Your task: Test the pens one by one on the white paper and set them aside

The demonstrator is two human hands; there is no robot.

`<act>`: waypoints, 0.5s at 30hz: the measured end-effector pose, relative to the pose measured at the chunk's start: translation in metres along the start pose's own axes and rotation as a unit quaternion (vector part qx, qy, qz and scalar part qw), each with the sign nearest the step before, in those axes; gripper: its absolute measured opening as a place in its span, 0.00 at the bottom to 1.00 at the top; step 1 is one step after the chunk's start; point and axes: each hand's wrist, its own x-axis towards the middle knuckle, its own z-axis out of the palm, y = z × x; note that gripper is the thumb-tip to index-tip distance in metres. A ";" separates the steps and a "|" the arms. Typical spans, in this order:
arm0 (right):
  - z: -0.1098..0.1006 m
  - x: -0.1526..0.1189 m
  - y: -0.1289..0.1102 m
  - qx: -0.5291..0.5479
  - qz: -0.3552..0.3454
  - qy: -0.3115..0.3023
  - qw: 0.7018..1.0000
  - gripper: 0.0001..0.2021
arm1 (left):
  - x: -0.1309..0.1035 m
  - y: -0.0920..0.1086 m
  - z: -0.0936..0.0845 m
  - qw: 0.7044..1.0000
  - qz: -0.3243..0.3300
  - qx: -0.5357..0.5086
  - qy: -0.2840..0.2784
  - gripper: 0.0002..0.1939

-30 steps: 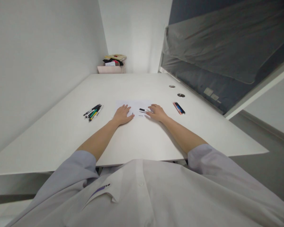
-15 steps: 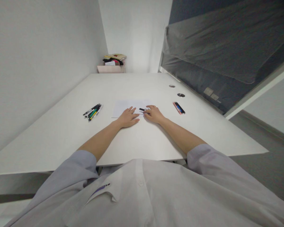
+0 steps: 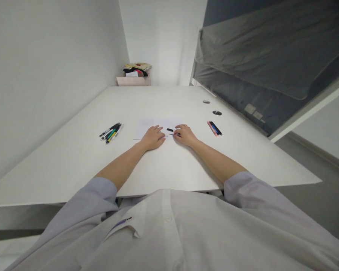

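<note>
A white sheet of paper [image 3: 143,126] lies on the white table [image 3: 169,173]. My left hand [image 3: 153,138] rests palm down over its lower part, fingers spread; a thin dark piece shows just right of the fingertips. On the right side of the sheet, my right hand [image 3: 185,135] has its fingers curled around a thin dark pen part [image 3: 171,134], whose tip points left. A short black piece [image 3: 170,130] lies just beyond, near the right fingertips. Small details between the hands are too tiny to tell.
Several pens [image 3: 112,133] lie in a bunch at the left. A few more pens [image 3: 214,128] lie at the right, below two round table holes. A pink box [image 3: 130,81] with cloth items stands at the far edge. Walls and a covered dark panel flank the table.
My left hand's fingers have drawn slightly closer together. My right hand has shifted a little to the right with the thin part.
</note>
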 end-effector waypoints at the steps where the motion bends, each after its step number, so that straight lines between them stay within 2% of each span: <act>1: 0.001 0.000 0.001 0.002 -0.001 0.003 1.000 0.10 | 0.000 -0.001 0.001 1.000 -0.001 -0.002 0.012 0.18; 5: 0.001 0.002 0.002 0.005 0.004 0.003 1.000 0.08 | 0.003 -0.004 0.003 0.999 -0.005 -0.017 0.041 0.14; 15: 0.004 0.007 0.002 0.023 -0.002 -0.013 1.000 0.08 | 0.011 -0.003 0.004 0.997 -0.033 -0.040 0.060 0.10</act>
